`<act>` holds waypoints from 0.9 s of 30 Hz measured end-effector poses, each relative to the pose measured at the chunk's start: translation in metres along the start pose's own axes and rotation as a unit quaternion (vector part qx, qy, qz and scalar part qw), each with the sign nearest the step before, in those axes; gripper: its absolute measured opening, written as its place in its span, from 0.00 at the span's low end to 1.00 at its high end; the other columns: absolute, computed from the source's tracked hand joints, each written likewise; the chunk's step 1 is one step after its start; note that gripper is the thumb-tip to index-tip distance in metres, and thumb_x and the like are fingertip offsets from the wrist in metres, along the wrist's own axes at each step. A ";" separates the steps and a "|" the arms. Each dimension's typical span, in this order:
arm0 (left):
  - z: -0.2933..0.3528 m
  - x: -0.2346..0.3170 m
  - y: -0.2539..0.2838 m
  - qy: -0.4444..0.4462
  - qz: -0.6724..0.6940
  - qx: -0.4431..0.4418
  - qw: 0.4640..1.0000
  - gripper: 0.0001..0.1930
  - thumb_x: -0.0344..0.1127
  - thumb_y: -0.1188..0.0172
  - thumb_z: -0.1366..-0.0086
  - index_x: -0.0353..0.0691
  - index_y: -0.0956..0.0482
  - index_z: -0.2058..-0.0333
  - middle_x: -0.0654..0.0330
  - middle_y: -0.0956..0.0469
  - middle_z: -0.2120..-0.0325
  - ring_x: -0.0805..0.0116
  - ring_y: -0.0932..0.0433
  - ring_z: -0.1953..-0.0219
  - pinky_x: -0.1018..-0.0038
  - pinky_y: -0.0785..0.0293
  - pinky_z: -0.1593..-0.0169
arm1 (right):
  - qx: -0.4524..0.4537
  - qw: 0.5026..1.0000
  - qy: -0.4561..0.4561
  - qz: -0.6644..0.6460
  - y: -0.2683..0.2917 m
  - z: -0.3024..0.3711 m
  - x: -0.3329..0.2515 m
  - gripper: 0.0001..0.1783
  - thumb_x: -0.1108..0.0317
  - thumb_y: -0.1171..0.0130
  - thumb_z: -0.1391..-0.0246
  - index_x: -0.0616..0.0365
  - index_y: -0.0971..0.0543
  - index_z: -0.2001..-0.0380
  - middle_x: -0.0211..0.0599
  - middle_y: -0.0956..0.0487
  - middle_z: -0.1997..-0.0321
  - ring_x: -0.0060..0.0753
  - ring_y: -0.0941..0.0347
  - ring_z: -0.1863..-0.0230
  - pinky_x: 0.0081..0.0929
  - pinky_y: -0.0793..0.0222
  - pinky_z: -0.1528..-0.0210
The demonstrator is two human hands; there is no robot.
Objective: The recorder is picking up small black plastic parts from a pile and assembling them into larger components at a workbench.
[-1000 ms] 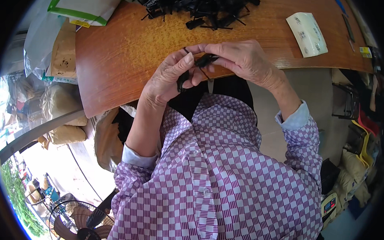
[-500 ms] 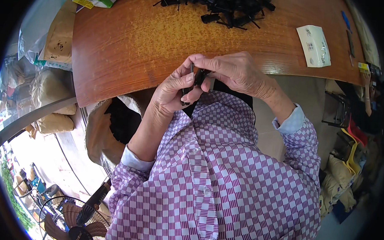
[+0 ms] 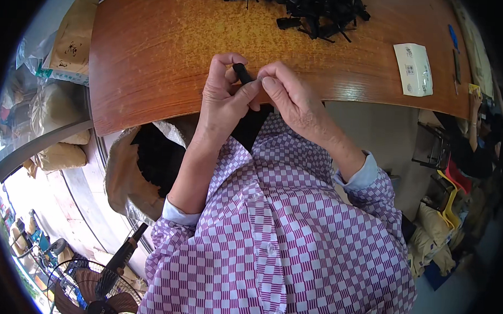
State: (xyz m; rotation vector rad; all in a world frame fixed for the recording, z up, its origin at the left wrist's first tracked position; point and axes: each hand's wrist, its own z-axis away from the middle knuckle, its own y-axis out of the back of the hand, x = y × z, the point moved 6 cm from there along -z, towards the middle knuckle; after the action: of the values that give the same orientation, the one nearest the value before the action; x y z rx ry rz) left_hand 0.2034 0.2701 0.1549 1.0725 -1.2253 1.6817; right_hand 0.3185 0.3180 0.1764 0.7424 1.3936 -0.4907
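My left hand [image 3: 223,98] is closed round a small black rod-like piece [image 3: 241,73], held over the table's near edge. The far end of the piece sticks up between forefinger and thumb; its lower end is hidden by my fingers. Touching the left thumb tip, my right hand [image 3: 295,103] is pinched together, and what lies between its fingertips cannot be made out. Beyond both hands, a heap of black pieces [image 3: 323,13], some with thin strips, lies on the wooden table [image 3: 166,60].
An open sack [image 3: 120,177] with black material inside stands below the table at left. A white packet [image 3: 414,69] and a blue-handled tool [image 3: 454,39] lie at right. At lower left is a fan [image 3: 94,295]. Another person's arm [image 3: 474,123] shows at far right.
Both hands have moved up over the table edge. The black piece now points up from my left hand, and my right hand has turned, pinching beside the left thumb. The view has shifted slightly.
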 end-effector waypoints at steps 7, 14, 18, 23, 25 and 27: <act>-0.003 -0.001 -0.001 -0.051 -0.167 0.023 0.984 0.16 0.19 0.48 0.40 0.40 0.37 0.55 0.61 0.28 0.72 0.80 0.28 0.76 0.83 0.29 0.74 | -0.010 0.997 -0.030 0.065 -0.005 -0.004 0.013 0.12 0.65 0.56 0.35 0.64 0.30 0.63 0.36 0.27 0.74 0.25 0.28 0.72 0.24 0.31 0.71; -0.007 -0.005 -0.008 -0.035 -0.193 0.000 0.980 0.15 0.19 0.48 0.40 0.41 0.37 0.57 0.61 0.27 0.71 0.79 0.27 0.75 0.81 0.28 0.73 | 0.025 0.998 -0.019 0.052 -0.001 0.000 0.015 0.11 0.66 0.55 0.36 0.65 0.31 0.64 0.38 0.28 0.77 0.26 0.29 0.75 0.24 0.33 0.73; -0.012 -0.004 -0.012 -0.053 -0.254 -0.003 0.966 0.15 0.19 0.47 0.42 0.41 0.37 0.57 0.61 0.27 0.72 0.75 0.25 0.74 0.78 0.27 0.71 | 0.038 0.997 -0.019 0.062 0.004 0.004 0.018 0.10 0.67 0.53 0.37 0.65 0.31 0.66 0.39 0.27 0.78 0.25 0.29 0.76 0.25 0.34 0.75; -0.017 -0.006 -0.025 -0.023 -0.325 -0.028 0.945 0.16 0.21 0.45 0.43 0.40 0.37 0.58 0.56 0.26 0.76 0.67 0.23 0.73 0.72 0.26 0.69 | 0.060 0.995 -0.023 0.082 0.013 0.010 0.026 0.08 0.69 0.52 0.37 0.65 0.30 0.66 0.39 0.26 0.78 0.24 0.29 0.77 0.25 0.34 0.76; -0.013 0.002 -0.033 -0.068 -0.408 -0.008 0.910 0.15 0.21 0.46 0.43 0.40 0.36 0.58 0.51 0.25 0.76 0.59 0.21 0.72 0.69 0.26 0.69 | 0.083 0.996 -0.008 0.033 0.015 0.013 0.030 0.08 0.70 0.52 0.38 0.65 0.29 0.66 0.38 0.26 0.77 0.24 0.29 0.77 0.25 0.34 0.75; -0.015 0.002 -0.037 -0.085 -0.426 0.000 0.901 0.15 0.21 0.46 0.43 0.39 0.36 0.58 0.51 0.25 0.75 0.56 0.21 0.71 0.69 0.26 0.69 | 0.096 0.995 0.004 0.015 0.016 0.011 0.035 0.08 0.70 0.52 0.38 0.65 0.28 0.66 0.37 0.26 0.77 0.24 0.29 0.76 0.24 0.34 0.75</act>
State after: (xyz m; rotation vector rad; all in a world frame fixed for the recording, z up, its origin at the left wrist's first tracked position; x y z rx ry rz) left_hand 0.2337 0.2933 0.1653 1.4928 -0.6696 0.9153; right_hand 0.3420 0.3254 0.1447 0.9195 1.3537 -0.6043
